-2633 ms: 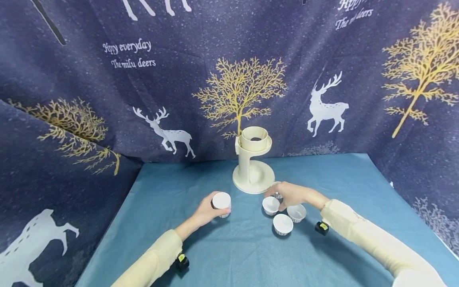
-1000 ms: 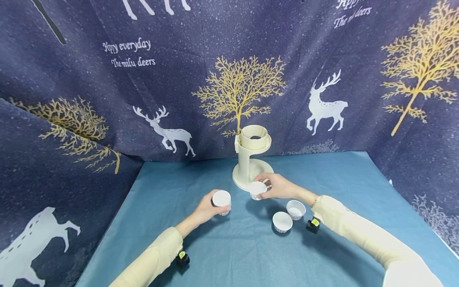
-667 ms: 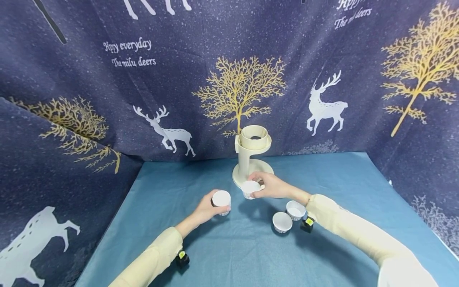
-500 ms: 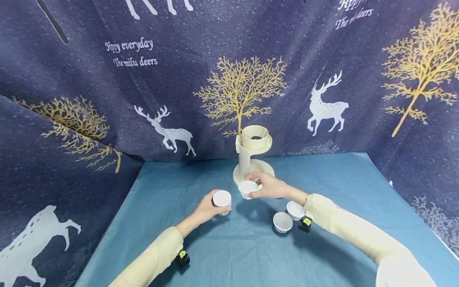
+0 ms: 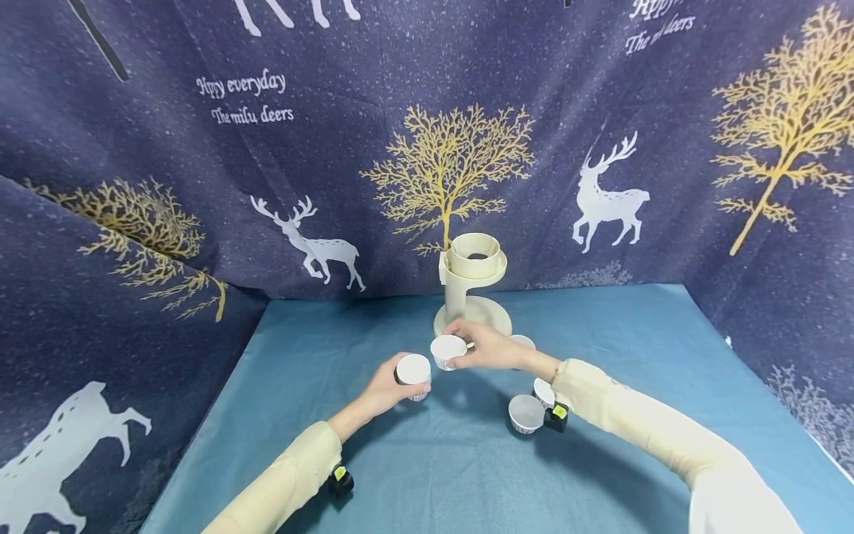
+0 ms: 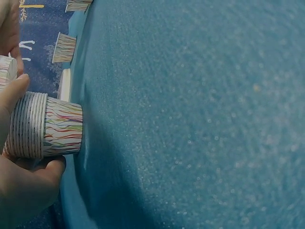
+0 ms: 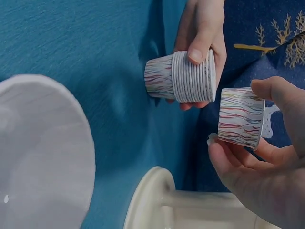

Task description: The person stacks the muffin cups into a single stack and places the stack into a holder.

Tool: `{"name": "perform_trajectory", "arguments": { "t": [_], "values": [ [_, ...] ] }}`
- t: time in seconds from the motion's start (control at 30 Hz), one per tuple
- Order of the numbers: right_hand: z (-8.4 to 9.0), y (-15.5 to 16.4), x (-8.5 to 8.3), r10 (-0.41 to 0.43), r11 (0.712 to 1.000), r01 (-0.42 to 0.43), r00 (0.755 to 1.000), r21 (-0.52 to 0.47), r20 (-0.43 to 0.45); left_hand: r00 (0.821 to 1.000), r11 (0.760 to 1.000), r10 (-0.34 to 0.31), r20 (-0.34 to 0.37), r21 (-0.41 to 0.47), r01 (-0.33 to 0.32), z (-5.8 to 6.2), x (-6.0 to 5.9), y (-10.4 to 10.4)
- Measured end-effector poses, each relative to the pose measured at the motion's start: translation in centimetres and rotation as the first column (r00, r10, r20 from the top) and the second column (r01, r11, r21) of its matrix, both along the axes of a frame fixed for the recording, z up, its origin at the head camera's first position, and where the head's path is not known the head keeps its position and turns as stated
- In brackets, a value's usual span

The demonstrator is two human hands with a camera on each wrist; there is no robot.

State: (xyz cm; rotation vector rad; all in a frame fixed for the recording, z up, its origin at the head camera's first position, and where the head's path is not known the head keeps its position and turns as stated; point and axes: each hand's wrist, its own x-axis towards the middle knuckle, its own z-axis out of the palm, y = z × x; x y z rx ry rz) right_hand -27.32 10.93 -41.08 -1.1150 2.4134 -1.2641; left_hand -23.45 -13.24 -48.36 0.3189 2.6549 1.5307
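My left hand [image 5: 383, 389] grips a stack of nested paper baking cups [image 6: 52, 126], white with coloured wavy lines, held just above the table. In the right wrist view the stack's rims show as tight ridges. My right hand [image 5: 485, 347] pinches a single baking cup [image 7: 241, 117] of the same pattern by its rim, thumb on one side and fingers on the other. This cup is close to the stack but apart from it. Other loose baking cups stand on the table: one [image 5: 526, 414] in front, one [image 5: 543, 390] partly behind the right wrist, one [image 5: 524, 342] mostly behind the hand.
A cream stand [image 5: 455, 300] with a ring top and round base stands at the back of the blue table, just behind my right hand. A dark curtain [image 5: 333, 148] printed with deer and trees hangs around. One loose cup [image 7: 45, 148] looms near the right wrist camera.
My right hand has picked one baking cup from the group on the right and carried it left, close to the stack. My left hand has stayed in place with the stack.
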Motion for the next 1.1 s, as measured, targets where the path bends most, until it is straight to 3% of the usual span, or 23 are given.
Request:
{"name": "perform_trajectory", "arguments": {
  "t": [0.33, 0.53, 1.1],
  "values": [
    [0.0, -1.2, 0.1, 0.026, 1.0, -0.026, 0.999, 0.0, -0.024, 1.0, 1.0, -0.017, 0.017, 0.009, 0.017, 0.3, 0.2, 0.0],
    [-0.1, -1.8, 0.2, 0.035, 0.998, -0.031, 0.997, 0.049, -0.071, 1.0, 1.0, -0.03, 0.005, 0.002, 0.03, 0.2, 0.1, -0.1],
    [0.2, -4.0, 0.4, 0.087, 0.985, -0.059, 0.982, 0.162, -0.169, 0.996, 0.995, -0.07, 0.063, 0.07, 0.065, 0.5, 0.2, -0.4]
  ]
}}
